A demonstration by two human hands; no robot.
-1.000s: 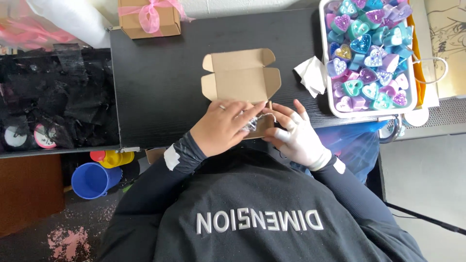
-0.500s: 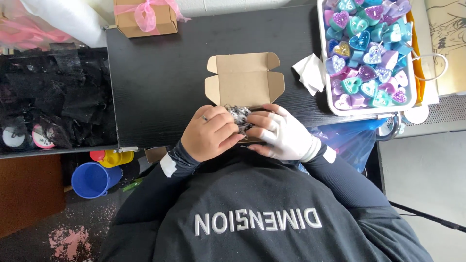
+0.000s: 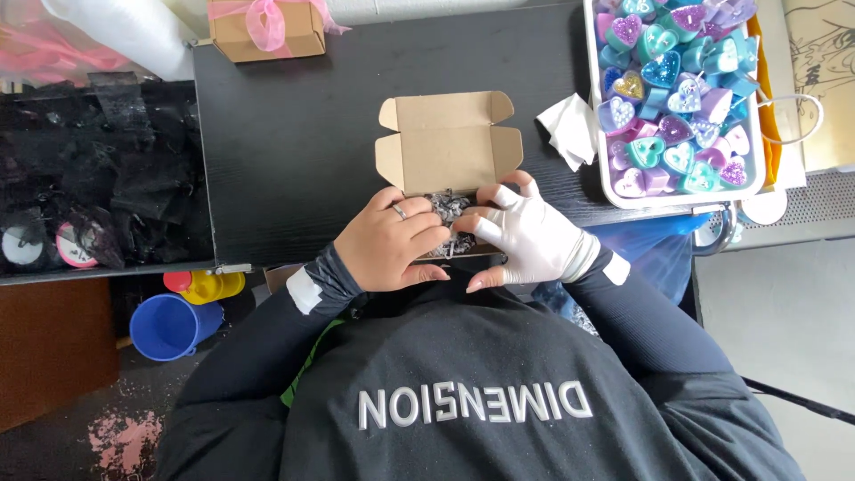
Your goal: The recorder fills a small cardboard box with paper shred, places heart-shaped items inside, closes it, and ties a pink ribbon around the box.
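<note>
Black tabletop [image 3: 294, 151] is seen from above, with both hands at its near edge. Grey shredded filling [image 3: 448, 216] is pressed down between the curled fingers of the left hand [image 3: 390, 245] and the gloved right hand [image 3: 525, 236], fingertips nearly meeting. Just beyond the fingertips, an open cardboard box [image 3: 448, 142] is laid flat with its lid raised. Farther right, a white tray [image 3: 598, 134] of heart-shaped pieces is set; far left, a ribboned box [image 3: 265, 28].
</note>
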